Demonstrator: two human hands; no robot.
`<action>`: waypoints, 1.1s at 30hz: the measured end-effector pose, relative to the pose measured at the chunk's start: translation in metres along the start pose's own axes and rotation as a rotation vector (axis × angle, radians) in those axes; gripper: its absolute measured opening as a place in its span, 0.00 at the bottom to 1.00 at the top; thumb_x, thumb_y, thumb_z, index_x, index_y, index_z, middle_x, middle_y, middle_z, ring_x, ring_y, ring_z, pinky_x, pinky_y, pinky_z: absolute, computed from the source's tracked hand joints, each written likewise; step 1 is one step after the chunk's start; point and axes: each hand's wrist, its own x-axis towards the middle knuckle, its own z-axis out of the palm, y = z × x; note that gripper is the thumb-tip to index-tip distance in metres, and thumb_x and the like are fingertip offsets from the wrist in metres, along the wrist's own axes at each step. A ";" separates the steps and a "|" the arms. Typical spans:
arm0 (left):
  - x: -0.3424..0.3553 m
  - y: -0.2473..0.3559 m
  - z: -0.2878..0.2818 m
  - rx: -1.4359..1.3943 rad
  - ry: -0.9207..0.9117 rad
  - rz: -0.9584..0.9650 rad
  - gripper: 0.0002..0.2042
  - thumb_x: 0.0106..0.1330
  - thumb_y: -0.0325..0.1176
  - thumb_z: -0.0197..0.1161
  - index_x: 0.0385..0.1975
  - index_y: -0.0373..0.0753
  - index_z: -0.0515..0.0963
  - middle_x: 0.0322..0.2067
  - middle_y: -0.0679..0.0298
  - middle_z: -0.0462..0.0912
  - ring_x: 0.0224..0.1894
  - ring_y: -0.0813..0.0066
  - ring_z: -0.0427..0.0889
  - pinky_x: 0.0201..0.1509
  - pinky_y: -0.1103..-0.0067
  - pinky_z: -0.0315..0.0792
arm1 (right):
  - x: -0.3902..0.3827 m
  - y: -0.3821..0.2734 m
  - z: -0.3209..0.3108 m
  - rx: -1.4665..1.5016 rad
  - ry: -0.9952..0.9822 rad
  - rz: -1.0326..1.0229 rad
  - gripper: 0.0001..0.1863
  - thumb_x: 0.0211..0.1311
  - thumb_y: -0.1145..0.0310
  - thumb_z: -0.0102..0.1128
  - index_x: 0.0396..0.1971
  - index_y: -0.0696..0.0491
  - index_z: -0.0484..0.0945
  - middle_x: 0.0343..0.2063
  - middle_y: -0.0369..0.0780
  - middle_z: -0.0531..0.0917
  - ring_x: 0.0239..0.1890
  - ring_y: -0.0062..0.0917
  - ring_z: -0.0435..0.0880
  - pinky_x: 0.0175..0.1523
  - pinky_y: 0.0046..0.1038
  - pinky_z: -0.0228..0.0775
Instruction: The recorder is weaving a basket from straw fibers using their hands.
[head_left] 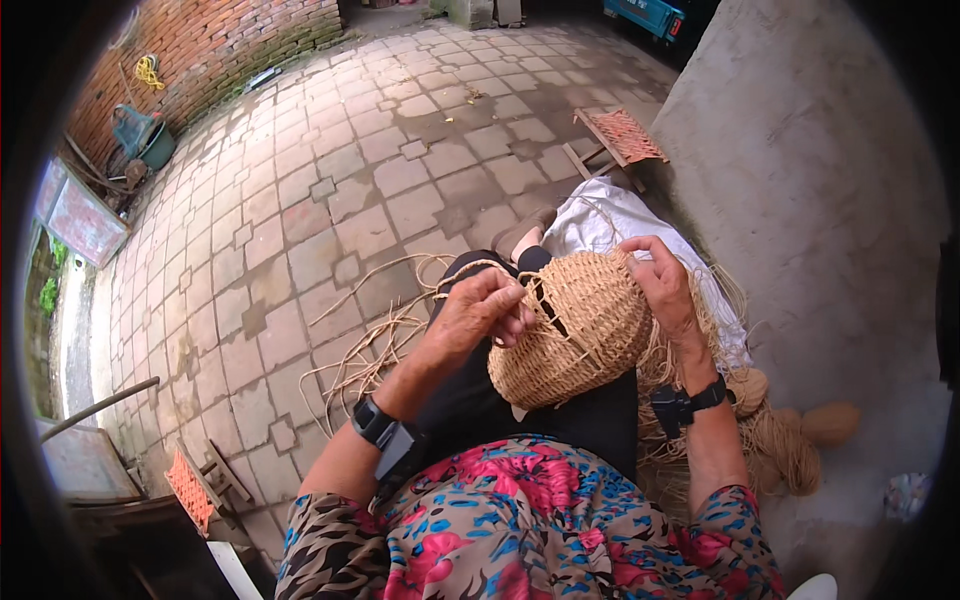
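A woven straw basket rests on my lap, tilted, with a dark gap and some uncovered ribs on its left part. My left hand is closed in a pinch beside that gap, on a tan straw cord that loops off to the left. What lies between the fingertips is partly hidden. At the basket's upper right edge, my right hand grips the weave, thumb and fingers on the rim. Loose cord strands trail from my lap toward the paving on the left.
A white sack lies ahead on the right, with coils of cord beside my right leg. Low woven-seat stools stand at the far right and near left. A grey wall rises on the right; a green tub stands far left.
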 end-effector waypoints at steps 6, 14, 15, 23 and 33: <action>0.011 -0.030 0.012 0.205 0.026 0.132 0.09 0.70 0.35 0.57 0.32 0.35 0.75 0.23 0.69 0.76 0.25 0.83 0.75 0.30 0.85 0.70 | 0.010 0.027 -0.002 -0.325 0.060 0.141 0.18 0.58 0.62 0.56 0.44 0.59 0.75 0.23 0.43 0.81 0.28 0.28 0.80 0.38 0.28 0.71; 0.004 -0.020 0.020 0.149 0.080 0.071 0.06 0.64 0.31 0.62 0.31 0.35 0.76 0.23 0.69 0.77 0.23 0.83 0.76 0.26 0.85 0.71 | 0.014 0.009 0.023 -0.336 0.206 0.145 0.18 0.56 0.55 0.59 0.40 0.51 0.80 0.33 0.47 0.85 0.38 0.38 0.84 0.45 0.33 0.73; 0.005 -0.019 0.021 0.148 0.081 0.070 0.06 0.64 0.31 0.62 0.31 0.35 0.76 0.23 0.69 0.77 0.23 0.83 0.76 0.26 0.85 0.71 | 0.014 0.010 0.023 -0.302 0.210 0.118 0.17 0.56 0.55 0.59 0.40 0.51 0.80 0.32 0.46 0.85 0.38 0.37 0.85 0.44 0.33 0.73; 0.019 -0.015 0.015 0.734 0.186 -0.092 0.10 0.54 0.39 0.68 0.30 0.40 0.83 0.24 0.58 0.84 0.26 0.69 0.84 0.31 0.74 0.78 | 0.017 0.015 0.030 -0.326 0.223 0.179 0.13 0.56 0.58 0.57 0.39 0.46 0.81 0.31 0.43 0.86 0.36 0.36 0.85 0.42 0.33 0.73; 0.023 -0.044 0.030 1.144 0.367 0.088 0.12 0.49 0.36 0.57 0.28 0.36 0.82 0.28 0.44 0.82 0.32 0.46 0.82 0.40 0.59 0.76 | 0.005 -0.005 0.049 -0.406 0.276 0.058 0.10 0.56 0.62 0.56 0.37 0.44 0.81 0.24 0.38 0.84 0.29 0.35 0.83 0.36 0.34 0.72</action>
